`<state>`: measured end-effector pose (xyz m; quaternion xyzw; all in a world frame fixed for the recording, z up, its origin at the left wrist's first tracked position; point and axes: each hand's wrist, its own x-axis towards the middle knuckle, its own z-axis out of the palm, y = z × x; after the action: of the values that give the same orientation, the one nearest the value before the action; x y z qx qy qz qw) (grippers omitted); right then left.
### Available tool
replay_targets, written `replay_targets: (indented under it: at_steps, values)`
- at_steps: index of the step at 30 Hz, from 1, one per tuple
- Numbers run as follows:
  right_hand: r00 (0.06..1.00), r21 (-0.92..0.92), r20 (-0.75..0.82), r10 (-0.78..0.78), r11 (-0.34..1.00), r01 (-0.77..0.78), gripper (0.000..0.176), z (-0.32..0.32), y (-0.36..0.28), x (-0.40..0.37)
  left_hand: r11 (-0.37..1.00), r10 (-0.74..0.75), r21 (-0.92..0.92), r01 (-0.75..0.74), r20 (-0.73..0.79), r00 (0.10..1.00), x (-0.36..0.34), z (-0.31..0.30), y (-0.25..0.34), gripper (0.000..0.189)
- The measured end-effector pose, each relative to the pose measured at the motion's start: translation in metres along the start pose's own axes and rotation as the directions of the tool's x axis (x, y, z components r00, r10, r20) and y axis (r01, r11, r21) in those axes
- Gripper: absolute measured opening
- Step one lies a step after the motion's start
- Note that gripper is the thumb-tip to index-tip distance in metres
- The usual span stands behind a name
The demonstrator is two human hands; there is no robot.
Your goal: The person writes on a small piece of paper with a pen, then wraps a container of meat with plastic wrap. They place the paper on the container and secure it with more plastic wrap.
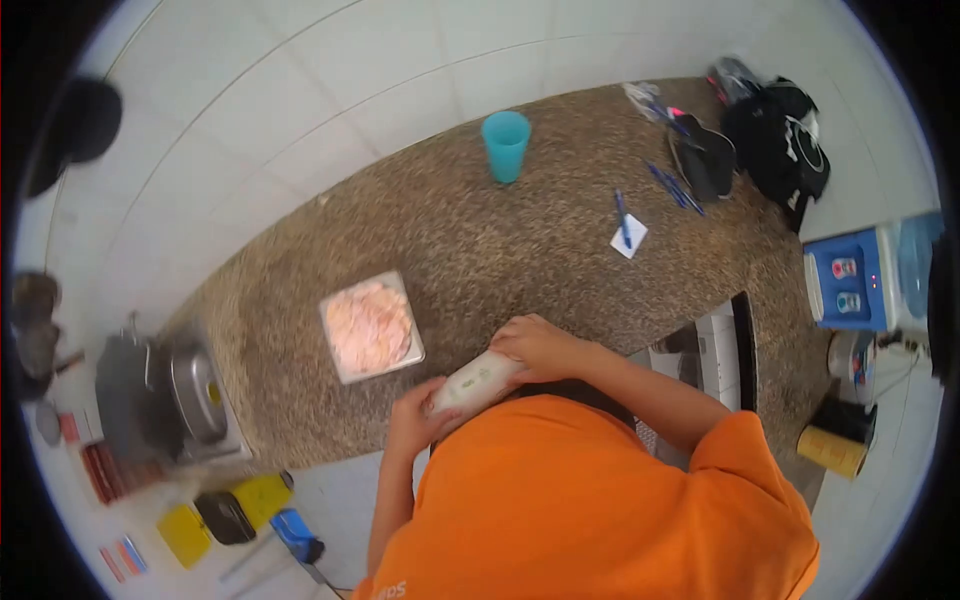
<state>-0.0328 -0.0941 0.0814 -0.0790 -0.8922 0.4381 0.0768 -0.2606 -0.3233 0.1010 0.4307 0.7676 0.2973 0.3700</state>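
A white cylindrical roll with small green print (474, 386) lies slantwise between my hands, close against my orange shirt at the counter's front edge. Its lower left end is gripped by my left hand (415, 415), the fingers wrapped round it. My right hand (537, 346) is closed over the upper right end. Just left of the roll, a square, shallow tray (384, 374) sits on the counter, heaped with pale pink pieces (368, 326) that look like raw meat.
On the speckled stone counter (480, 235) stands a turquoise cup (506, 146). Blue pens, a white paper (629, 237) and a black bag (780, 140) are at the right. A metal sink (198, 392) is at the left, a blue and white water dispenser (852, 280) far right.
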Motion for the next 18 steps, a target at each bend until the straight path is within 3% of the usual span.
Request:
replay_targets:
  at_steps: [1,2,5,7,10,13,16,18]
  values:
    - [1.0,-0.127,0.01,-0.014,0.992,0.015,0.045,0.002,-0.009,0.002,1.0,0.008,-0.008,-0.007,0.05,0.999,0.003,-0.005,0.003,0.063]
    - [0.999,-0.135,0.025,-0.028,0.99,0.031,0.045,0.009,-0.015,0.005,1.0,0.027,-0.013,-0.025,0.11,0.994,0.001,-0.009,0.001,0.063]
    - [0.998,-0.153,-0.016,-0.061,0.987,0.058,0.038,0.032,-0.029,0.012,0.992,0.127,0.014,-0.129,0.092,0.988,-0.006,-0.023,-0.01,0.061]
    - [0.998,-0.151,0.069,-0.002,0.989,0.013,0.024,0.048,-0.035,0.023,0.983,0.176,0.028,-0.18,0.114,0.978,-0.008,-0.035,-0.017,0.061]
    - [0.989,-0.271,0.065,0.13,0.957,-0.108,0.014,0.068,-0.059,0.039,0.975,0.2,0.066,-0.211,0.151,0.968,-0.01,-0.046,-0.029,0.06]
    - [0.976,-0.355,0.128,0.176,0.927,-0.121,0.015,0.081,-0.071,0.053,0.973,0.224,0.025,-0.23,0.144,0.964,-0.013,-0.05,-0.039,0.061]
    - [0.994,-0.47,0.062,0.095,0.881,-0.054,0.018,0.088,-0.081,0.051,0.981,0.182,0.038,-0.189,0.133,0.974,-0.018,-0.057,-0.037,0.058]
    - [0.994,-0.438,0.028,0.109,0.895,-0.086,0.019,0.089,-0.086,0.052,0.982,0.183,0.023,-0.187,0.122,0.975,-0.019,-0.056,-0.03,0.05]
